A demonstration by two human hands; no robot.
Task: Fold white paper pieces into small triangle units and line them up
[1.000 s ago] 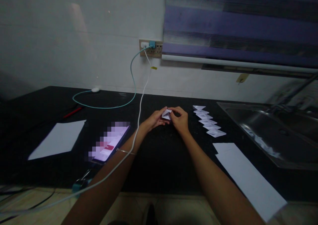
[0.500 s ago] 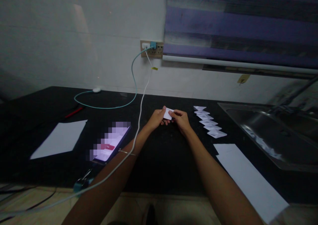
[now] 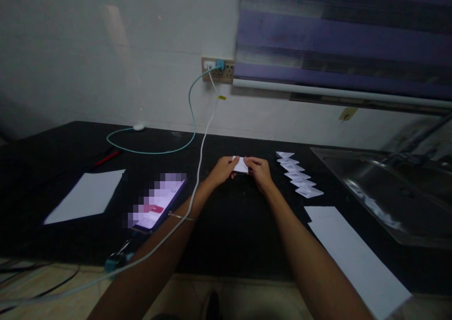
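A small folded piece of white paper (image 3: 241, 165) is between my two hands, near the middle of the black countertop. My left hand (image 3: 223, 169) grips its left side, thumb on top. On its right side my right hand (image 3: 259, 170) pinches it, also thumb on top; both sets of fingers are partly hidden underneath. To the right of my hands several folded white paper triangles (image 3: 297, 175) lie in an overlapping slanted row. Closer to me, beside my right forearm, are white paper strips (image 3: 353, 254).
A sheet of white paper (image 3: 86, 196) and a lit phone (image 3: 155, 209) lie on the left. A white cable (image 3: 200, 162) crosses over my left forearm from the wall socket (image 3: 218, 70). A teal cable (image 3: 155, 153) loops behind. At the right is a metal sink (image 3: 381, 183).
The paper between my hands has turned to lie more level. My thumbs have shifted to its two sides, with my left thumb lower than before. The view has moved slightly.
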